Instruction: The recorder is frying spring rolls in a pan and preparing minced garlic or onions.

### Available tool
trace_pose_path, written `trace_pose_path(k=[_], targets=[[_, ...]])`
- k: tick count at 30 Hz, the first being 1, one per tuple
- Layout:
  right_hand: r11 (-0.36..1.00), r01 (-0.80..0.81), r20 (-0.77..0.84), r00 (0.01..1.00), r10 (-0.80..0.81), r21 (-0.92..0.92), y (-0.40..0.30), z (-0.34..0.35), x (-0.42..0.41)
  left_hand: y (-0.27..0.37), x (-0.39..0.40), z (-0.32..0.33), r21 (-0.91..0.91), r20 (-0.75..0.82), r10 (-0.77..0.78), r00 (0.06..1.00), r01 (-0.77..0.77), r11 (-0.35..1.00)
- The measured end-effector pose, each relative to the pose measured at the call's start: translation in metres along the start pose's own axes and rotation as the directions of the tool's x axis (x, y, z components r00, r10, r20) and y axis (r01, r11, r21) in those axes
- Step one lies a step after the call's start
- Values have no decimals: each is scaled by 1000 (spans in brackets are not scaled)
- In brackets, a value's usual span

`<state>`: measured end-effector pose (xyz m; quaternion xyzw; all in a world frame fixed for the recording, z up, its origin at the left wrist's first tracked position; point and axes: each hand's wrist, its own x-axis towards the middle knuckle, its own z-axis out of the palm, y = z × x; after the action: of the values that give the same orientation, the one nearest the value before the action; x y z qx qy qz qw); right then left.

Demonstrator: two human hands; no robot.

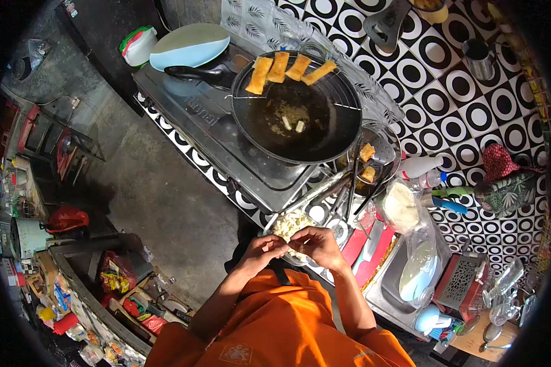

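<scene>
My left hand [262, 253] and my right hand [320, 247] meet at the fingertips over a clear bowl heaped with small, pale cut pieces of food [294, 225]. The fingers are pinched close together; whether a small piece is between them is too small to tell. Beyond the bowl, a black wok [298, 151] sits on a Rinnai gas stove [183, 108]. Two small pale pieces [299, 126] lie in its dark oil. Several golden fried rolls [259, 75] rest on the wire rack [346, 91] along the wok's far rim.
A kitchen knife [368, 246] lies on a red cutting board [358, 257] to the right. Beside the wok is a strainer [385, 137] with fried pieces. A plastic bag of pale dough-like food [400, 206], bottles [420, 166] and a metal sink [388, 284] stand nearby. An oval plate [190, 46] rests behind the stove.
</scene>
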<state>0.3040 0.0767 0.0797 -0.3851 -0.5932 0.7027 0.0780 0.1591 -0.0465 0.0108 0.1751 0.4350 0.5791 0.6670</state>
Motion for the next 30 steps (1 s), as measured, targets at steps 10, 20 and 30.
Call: trace_pose_path(k=[10,20,30], targets=[[676,302,-101,867,-488,-672,-167,-23,110,29,-17,-63,-2,20,23,1000,-23,1000],[322,92,-105,832,-544,-942,-138,-58,250,38,-43,-107,-114,-92,101,991,-112,987],[643,251,-204,811,-547,-724,-171,-24,68,24,-45,-74,73,-225,7,974,10,997]])
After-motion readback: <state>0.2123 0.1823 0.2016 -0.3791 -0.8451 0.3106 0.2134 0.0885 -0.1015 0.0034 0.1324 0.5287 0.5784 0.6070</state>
